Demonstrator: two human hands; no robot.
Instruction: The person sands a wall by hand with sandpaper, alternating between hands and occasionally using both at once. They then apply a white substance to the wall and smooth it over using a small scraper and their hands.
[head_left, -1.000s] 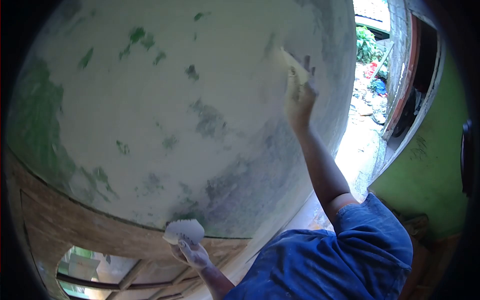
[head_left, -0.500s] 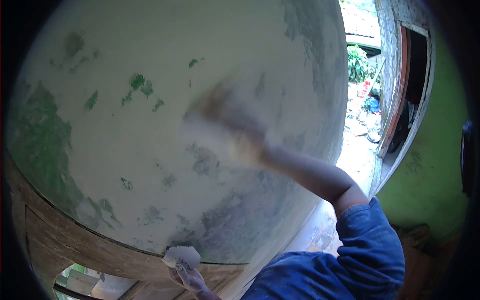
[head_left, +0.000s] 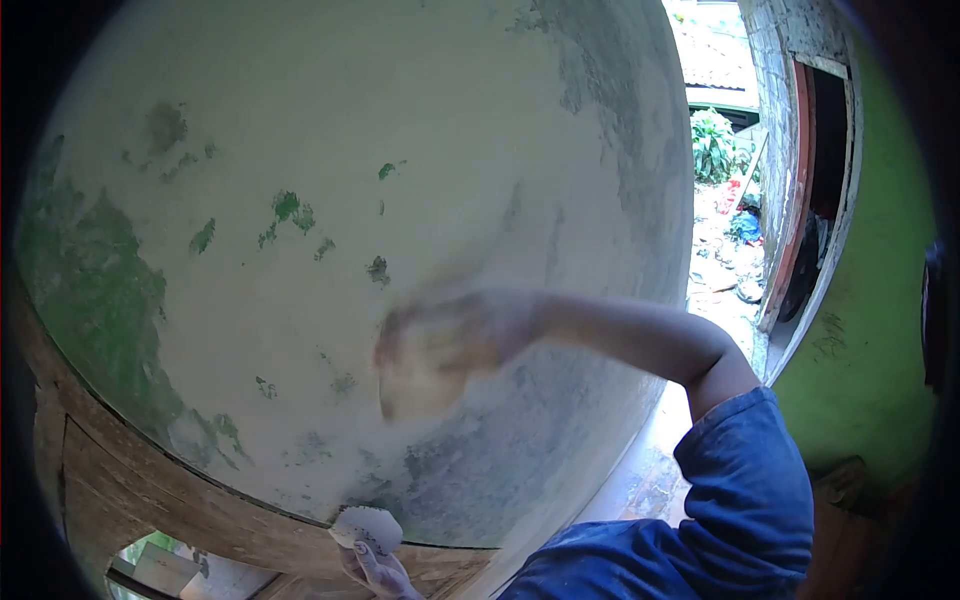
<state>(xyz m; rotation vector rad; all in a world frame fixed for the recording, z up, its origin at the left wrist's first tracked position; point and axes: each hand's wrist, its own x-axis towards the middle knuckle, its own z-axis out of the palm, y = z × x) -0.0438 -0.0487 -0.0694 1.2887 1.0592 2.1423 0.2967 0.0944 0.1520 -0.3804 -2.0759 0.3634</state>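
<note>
My right hand point(head_left: 450, 335) is blurred with motion and pressed against the whitish, putty-coated wall point(head_left: 300, 120). It grips a pale flat scraper point(head_left: 405, 395) whose blade lies on the wall below the fingers. Green paint patches point(head_left: 290, 210) show through the coating. Low in the view, my left hand point(head_left: 378, 572) holds up a small white scalloped-edged plate point(head_left: 365, 525) near the wall's lower edge. A blue sleeve point(head_left: 745, 470) covers my right upper arm.
A brown wooden frame point(head_left: 150, 490) runs under the coated wall, with an opening below it at the lower left. To the right, a doorway point(head_left: 720, 200) leads to a bright littered yard with plants. A green wall point(head_left: 860, 330) and a red-edged door frame stand at the far right.
My right hand swept the scraper from the wall's upper right down and leftward to its middle. The left hand with the white plate dropped slightly lower in the view.
</note>
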